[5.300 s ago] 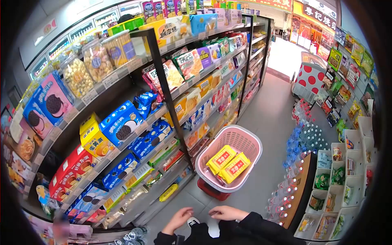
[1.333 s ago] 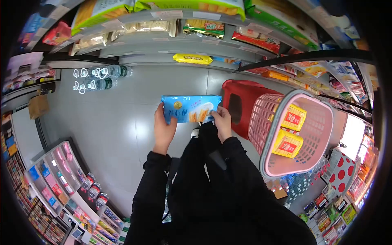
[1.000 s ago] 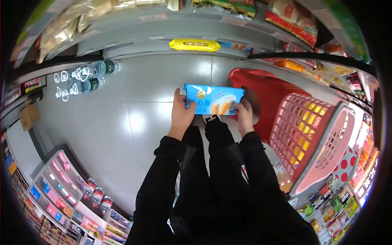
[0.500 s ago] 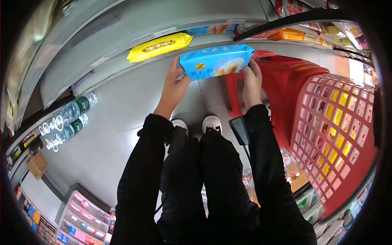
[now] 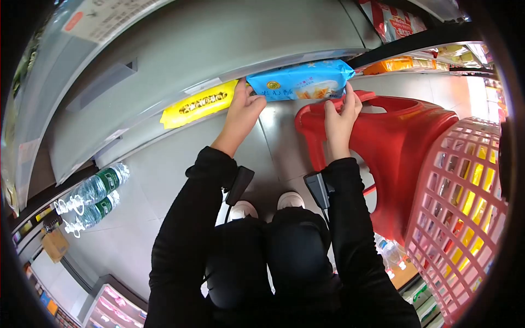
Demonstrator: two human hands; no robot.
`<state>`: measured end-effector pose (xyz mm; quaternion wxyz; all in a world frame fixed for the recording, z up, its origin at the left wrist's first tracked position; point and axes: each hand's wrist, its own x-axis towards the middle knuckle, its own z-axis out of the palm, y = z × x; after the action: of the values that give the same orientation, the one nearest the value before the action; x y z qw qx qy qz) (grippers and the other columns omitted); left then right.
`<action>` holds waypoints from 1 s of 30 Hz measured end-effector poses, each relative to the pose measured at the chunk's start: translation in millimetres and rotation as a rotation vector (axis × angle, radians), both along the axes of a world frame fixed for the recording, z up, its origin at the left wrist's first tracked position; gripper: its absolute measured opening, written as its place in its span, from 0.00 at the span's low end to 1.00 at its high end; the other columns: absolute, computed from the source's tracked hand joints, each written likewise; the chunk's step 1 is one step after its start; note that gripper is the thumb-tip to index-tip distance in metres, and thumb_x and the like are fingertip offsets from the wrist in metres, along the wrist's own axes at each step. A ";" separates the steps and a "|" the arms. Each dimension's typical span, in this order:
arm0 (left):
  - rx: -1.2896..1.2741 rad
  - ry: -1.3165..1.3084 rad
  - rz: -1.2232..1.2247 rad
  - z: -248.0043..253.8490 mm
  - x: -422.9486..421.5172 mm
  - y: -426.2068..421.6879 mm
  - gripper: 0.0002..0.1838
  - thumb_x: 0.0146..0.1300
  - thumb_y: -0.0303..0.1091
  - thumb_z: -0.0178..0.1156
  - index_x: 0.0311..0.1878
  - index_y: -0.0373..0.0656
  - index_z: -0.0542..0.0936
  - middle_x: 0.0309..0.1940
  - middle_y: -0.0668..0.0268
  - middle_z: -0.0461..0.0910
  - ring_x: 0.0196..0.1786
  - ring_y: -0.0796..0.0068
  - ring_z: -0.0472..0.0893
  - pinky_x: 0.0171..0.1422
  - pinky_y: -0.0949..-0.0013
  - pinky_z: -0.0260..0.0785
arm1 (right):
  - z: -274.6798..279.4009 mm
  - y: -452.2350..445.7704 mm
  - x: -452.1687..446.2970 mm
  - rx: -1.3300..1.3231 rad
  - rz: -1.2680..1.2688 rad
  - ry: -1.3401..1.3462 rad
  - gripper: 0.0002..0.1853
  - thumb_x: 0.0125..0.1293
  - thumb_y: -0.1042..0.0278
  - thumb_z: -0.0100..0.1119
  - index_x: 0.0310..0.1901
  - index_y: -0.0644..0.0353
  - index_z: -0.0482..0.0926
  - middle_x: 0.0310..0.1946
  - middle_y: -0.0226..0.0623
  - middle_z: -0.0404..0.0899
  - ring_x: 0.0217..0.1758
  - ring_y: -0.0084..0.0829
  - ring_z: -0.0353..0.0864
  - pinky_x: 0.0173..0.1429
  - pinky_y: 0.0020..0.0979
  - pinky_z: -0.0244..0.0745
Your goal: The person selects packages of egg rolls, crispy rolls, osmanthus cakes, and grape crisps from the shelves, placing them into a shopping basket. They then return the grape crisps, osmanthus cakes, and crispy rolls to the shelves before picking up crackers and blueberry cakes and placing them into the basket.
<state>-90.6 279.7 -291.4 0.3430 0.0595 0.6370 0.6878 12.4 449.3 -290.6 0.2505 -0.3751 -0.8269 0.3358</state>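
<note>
Since the earlier frame, both hands are bringing the blue pack (image 5: 301, 82) up against the low shelf edge (image 5: 203, 86), beside the yellow pack (image 5: 199, 106), while the view is drawing nearer the shelf.

At far left, water bottles (image 5: 95, 186) are lying on their sides by the shelf foot, caps pointing toward the lower left. Next, the yellow pack is sitting along the shelf edge, slanting up to the right, its printed side facing outward, probably so that shoppers are seeing its name.

Beside its right end, the left hand (image 5: 240, 115) is clamping the blue pack's left end, thumb lying on the front and fingers reaching behind. The blue pack is spanning the gap between the hands, its long axis running side to side with the right end slightly higher. Its printed front is facing back toward the person, lettering upright. Whether the shelf is bearing any weight, one cannot tell. The right hand (image 5: 342, 120) is closing loosely on the other end, thumb near the lower edge; holding both ends is likely keeping the long, soft pack level.

Right of that hand, the red stool (image 5: 399, 131) is standing on the floor. At far right, the pink basket (image 5: 456, 314) is tilting in view, yellow packs showing through its lattice.
</note>
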 end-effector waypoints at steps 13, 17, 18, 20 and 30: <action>-0.186 0.164 -0.387 17.7 -45.6 -18.6 0.29 0.53 0.31 0.50 0.59 0.31 0.60 0.52 0.59 0.67 0.53 0.74 0.66 0.57 0.75 0.57 | -66.8 19.9 -20.3 -0.599 0.103 0.399 0.29 0.53 0.85 0.47 0.59 0.63 0.55 0.52 0.40 0.55 0.53 0.31 0.69 0.54 0.25 0.67; -0.250 0.188 -0.469 21.3 -52.3 -25.1 0.30 0.53 0.31 0.50 0.60 0.30 0.59 0.51 0.58 0.68 0.52 0.74 0.67 0.58 0.74 0.57 | -77.1 19.8 -26.0 -0.594 0.097 0.436 0.30 0.53 0.87 0.47 0.60 0.64 0.55 0.53 0.41 0.55 0.53 0.32 0.69 0.53 0.25 0.67; -0.264 0.181 -0.501 25.1 -52.0 -25.1 0.30 0.52 0.30 0.50 0.60 0.30 0.59 0.51 0.58 0.68 0.52 0.73 0.67 0.58 0.74 0.57 | -79.2 19.7 -27.8 -0.606 0.115 0.421 0.30 0.53 0.86 0.46 0.60 0.63 0.54 0.54 0.41 0.56 0.55 0.31 0.67 0.54 0.25 0.66; -0.280 0.177 -0.534 29.2 -51.0 -24.3 0.31 0.52 0.30 0.50 0.60 0.29 0.58 0.50 0.57 0.69 0.51 0.73 0.68 0.58 0.75 0.57 | -82.6 20.5 -32.5 -0.620 0.134 0.410 0.31 0.54 0.86 0.46 0.61 0.63 0.53 0.55 0.41 0.58 0.57 0.31 0.66 0.55 0.26 0.64; -0.451 0.354 -0.693 26.4 -54.0 3.6 0.21 0.49 0.33 0.49 0.45 0.29 0.68 0.34 0.63 0.73 0.34 0.77 0.70 0.40 0.74 0.64 | -97.6 26.1 -30.3 -0.493 0.109 0.210 0.30 0.48 0.79 0.51 0.56 0.73 0.58 0.50 0.51 0.66 0.51 0.38 0.70 0.54 0.31 0.66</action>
<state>-144.6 283.3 -265.0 0.4433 0.3099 0.7622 0.3556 -17.9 475.3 -388.2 0.2176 -0.3428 -0.7087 0.5770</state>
